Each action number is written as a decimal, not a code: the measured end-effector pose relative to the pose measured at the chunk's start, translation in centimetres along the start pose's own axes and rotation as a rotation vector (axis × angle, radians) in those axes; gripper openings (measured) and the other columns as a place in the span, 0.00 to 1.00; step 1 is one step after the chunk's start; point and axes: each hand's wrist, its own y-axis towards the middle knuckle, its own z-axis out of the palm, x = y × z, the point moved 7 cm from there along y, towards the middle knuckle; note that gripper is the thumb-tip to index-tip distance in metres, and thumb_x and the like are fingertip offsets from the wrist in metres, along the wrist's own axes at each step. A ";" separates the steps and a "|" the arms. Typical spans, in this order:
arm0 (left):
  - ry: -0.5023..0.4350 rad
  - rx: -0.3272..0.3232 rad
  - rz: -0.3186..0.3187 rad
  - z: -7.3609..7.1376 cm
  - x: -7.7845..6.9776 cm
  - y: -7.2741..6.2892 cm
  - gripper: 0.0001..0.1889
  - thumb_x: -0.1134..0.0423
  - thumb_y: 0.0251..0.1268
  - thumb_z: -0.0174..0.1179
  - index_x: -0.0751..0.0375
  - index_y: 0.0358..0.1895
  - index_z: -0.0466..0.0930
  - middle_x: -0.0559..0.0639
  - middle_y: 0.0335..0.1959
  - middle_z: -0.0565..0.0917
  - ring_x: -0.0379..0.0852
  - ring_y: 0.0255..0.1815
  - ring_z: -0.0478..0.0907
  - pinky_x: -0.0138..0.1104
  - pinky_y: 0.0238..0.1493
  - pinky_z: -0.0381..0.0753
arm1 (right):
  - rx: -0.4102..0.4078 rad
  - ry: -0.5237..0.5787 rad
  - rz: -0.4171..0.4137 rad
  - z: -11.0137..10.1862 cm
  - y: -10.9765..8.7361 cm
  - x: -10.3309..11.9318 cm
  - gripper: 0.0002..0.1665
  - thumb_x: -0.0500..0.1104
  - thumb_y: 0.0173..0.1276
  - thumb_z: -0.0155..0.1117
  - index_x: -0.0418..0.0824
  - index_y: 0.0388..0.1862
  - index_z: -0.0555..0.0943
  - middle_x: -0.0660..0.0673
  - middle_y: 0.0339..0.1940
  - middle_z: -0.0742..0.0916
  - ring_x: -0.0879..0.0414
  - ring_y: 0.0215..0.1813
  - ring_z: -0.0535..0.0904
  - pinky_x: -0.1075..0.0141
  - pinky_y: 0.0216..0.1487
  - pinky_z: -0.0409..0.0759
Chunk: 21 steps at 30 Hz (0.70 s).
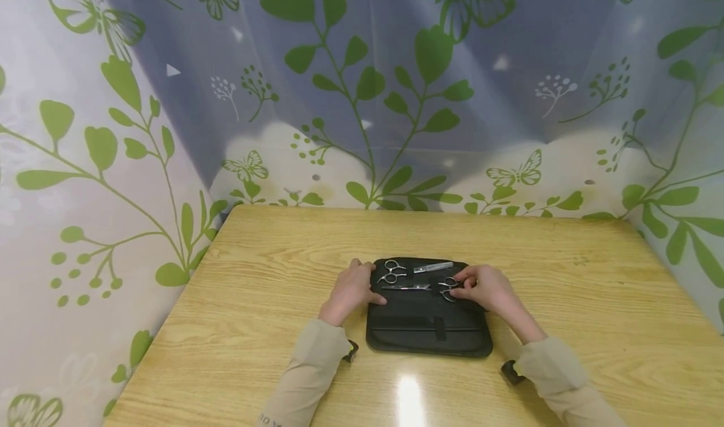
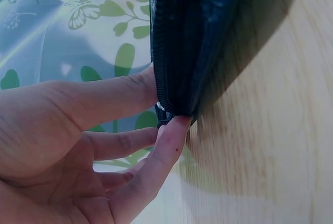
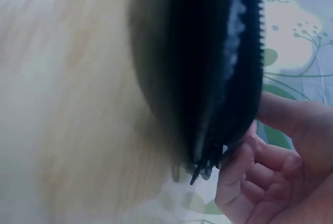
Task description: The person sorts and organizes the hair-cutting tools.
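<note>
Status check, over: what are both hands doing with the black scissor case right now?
Left hand rests on black case, left edge, fingers straight. Right hand pinches the handle of the lower scissors. Second scissors in case. Nothing in the way.

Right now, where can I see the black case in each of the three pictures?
Head view: the black case lies open at the centre of the wooden table, between the two hands.
Left wrist view: its zipped edge fills the top middle, touching the left hand.
Right wrist view: it stands right of centre.
Shared landmark: the leaf-patterned curtain.
</note>
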 end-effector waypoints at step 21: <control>0.052 -0.009 0.114 -0.9 0.2 0.2 0.27 0.50 0.74 0.60 0.70 0.63 0.78 0.63 0.51 0.84 0.60 0.56 0.79 0.50 0.57 0.79 | -0.056 0.125 0.046 -2.3 -1.8 -2.0 0.32 0.44 0.80 0.56 0.24 0.72 0.66 0.26 0.67 0.76 0.29 0.64 0.75 0.44 0.55 0.80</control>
